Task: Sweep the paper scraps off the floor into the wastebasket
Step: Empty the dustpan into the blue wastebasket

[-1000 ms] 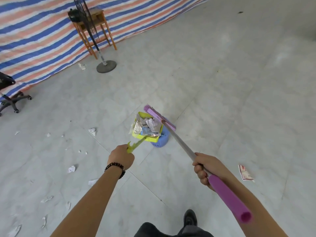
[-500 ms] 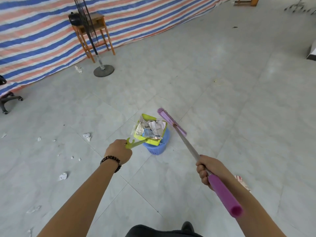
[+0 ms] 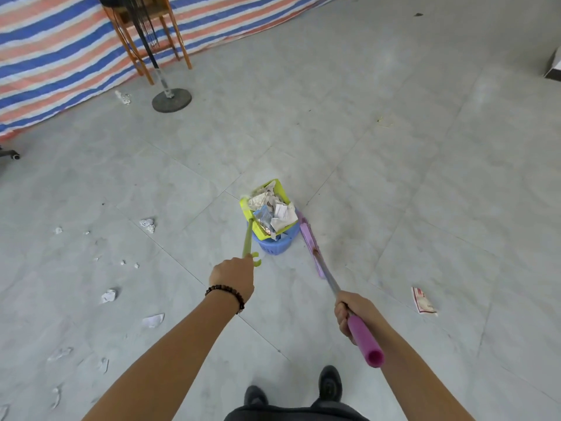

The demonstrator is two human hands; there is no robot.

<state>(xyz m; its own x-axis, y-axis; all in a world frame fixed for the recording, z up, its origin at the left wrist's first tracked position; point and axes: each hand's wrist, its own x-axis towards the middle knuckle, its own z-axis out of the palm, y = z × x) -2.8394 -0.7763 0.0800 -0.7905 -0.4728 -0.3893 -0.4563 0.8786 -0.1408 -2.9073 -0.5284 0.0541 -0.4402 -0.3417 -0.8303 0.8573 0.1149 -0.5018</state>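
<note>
1. Grips dustpan handle (image 3: 248, 238) in curled left hand (image 3: 232, 276), paper scraps (image 3: 274, 211) held over the wastebasket (image 3: 274, 247), handle running back from it.
2. Clasps broom (image 3: 310, 240) in right hand (image 3: 352, 311), head just right of wastebasket.

A bare makeshift hall is suggested, wide grey tiled floor (image 3: 394, 177), striped tarpaulin (image 3: 60, 56) hung upper left, wooden table (image 3: 181, 44), round-based stand (image 3: 171, 100).

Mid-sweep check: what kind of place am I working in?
Probably a bare workspace or makeshift studio: tiled floor, a striped tarp hung as a wall, and a stand on a round base beside a wooden table.
</note>
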